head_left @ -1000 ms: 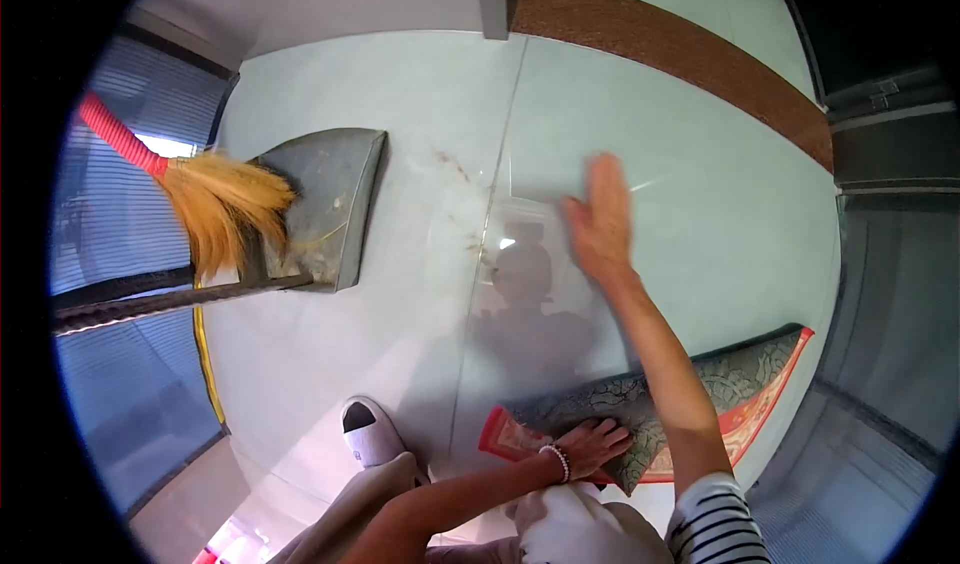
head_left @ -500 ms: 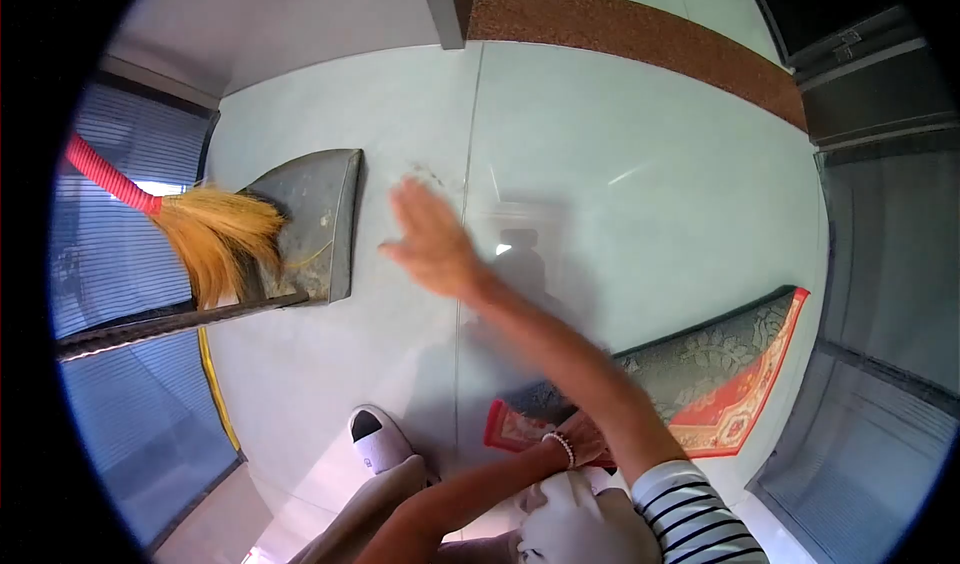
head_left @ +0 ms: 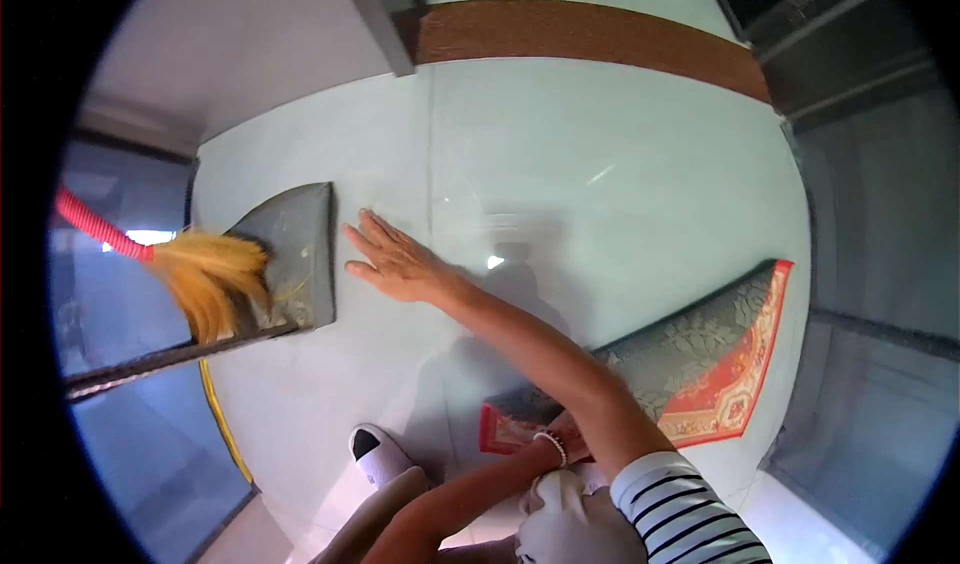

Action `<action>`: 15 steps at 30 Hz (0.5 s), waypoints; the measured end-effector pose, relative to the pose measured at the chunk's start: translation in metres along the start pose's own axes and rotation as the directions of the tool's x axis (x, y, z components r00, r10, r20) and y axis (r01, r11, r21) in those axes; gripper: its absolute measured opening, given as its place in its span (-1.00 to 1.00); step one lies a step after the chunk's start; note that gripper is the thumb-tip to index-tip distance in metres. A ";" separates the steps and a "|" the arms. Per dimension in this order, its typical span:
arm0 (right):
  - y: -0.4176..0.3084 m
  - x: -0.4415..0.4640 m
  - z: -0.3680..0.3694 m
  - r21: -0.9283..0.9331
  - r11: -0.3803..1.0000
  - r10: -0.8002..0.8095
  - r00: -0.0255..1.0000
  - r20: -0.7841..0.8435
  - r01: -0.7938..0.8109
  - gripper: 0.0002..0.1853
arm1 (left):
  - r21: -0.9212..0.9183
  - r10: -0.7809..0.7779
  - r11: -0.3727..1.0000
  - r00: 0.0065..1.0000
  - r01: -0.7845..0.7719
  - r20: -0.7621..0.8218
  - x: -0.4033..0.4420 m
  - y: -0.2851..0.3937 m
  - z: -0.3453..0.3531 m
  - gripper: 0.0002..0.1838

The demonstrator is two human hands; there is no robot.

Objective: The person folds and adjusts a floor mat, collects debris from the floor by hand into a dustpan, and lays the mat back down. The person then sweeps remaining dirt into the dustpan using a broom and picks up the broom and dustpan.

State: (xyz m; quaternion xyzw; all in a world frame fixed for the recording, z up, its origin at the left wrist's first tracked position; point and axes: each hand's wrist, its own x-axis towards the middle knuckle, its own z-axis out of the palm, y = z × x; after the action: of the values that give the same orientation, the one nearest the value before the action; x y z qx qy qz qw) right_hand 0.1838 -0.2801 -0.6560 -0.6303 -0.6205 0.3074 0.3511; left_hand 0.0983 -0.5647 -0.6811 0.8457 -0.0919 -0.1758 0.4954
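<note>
My right hand is stretched over the pale tile floor with its fingers spread, holding nothing. Its fingertips are just right of the grey dustpan, apart from its front edge. The straw-coloured bristles of a broom with a red-wrapped handle rest over the dustpan. My left hand, a beaded bracelet at its wrist, lies by my knee in front of the folded mat. The right forearm covers part of it, and its fingers are hidden.
Glossy floor tiles reach back to a brown stone threshold. Dark glass panels line the right side, and a blue-grey panel is at the left. My slippered foot is below the dustpan.
My right hand has moved left and down toward the dustpan. Dark specks on the floor by its fingertips no longer show there. My left hand stays by the knee, and the camera view has shifted slightly.
</note>
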 end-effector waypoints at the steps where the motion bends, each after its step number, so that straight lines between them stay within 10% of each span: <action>1: 0.000 -0.015 -0.010 -0.068 0.996 -0.061 0.985 -0.160 0.051 -0.42 | -0.023 -0.009 1.000 1.000 0.009 0.023 0.005 -0.002 0.005 -0.50; 4: 0.033 -0.087 -0.083 -0.083 0.987 0.120 0.968 -0.220 -0.141 -0.63 | 0.103 -0.015 0.994 0.993 0.028 -0.119 0.004 0.031 -0.036 -0.45; 6: 0.034 -0.156 -0.142 0.160 0.917 0.388 0.722 -0.573 -0.365 -0.86 | 0.106 -0.026 0.994 0.999 0.030 -0.038 0.007 0.042 -0.060 -0.40; 7: 0.032 -0.195 -0.183 -0.281 0.820 0.216 0.724 -0.655 -0.498 -0.81 | 0.098 -0.027 0.995 1.000 0.026 0.004 0.009 0.047 -0.071 -0.38; 9: 0.031 -0.279 -0.244 0.025 0.750 0.394 0.416 -0.819 -0.661 -0.67 | 0.031 -0.033 0.999 0.998 0.031 0.049 0.011 0.058 -0.106 -0.36; 10: 0.055 -0.329 -0.263 -0.144 0.795 0.151 0.423 -0.894 -0.589 -0.61 | -0.032 -0.036 0.999 0.998 0.038 0.050 0.012 0.066 -0.130 -0.36; 15: 0.133 -0.595 -0.261 -0.001 -0.056 0.534 -0.029 -0.845 -0.998 -0.04 | -0.350 -0.082 0.936 0.949 -0.032 -0.305 0.032 0.030 -0.199 -0.53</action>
State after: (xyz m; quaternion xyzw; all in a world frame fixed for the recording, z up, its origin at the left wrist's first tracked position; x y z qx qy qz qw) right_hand 0.4496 -0.8878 -0.6474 -0.9992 0.0361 -0.0180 0.0001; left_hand 0.2054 -0.4295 -0.5723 0.7620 0.0319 -0.0585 0.6442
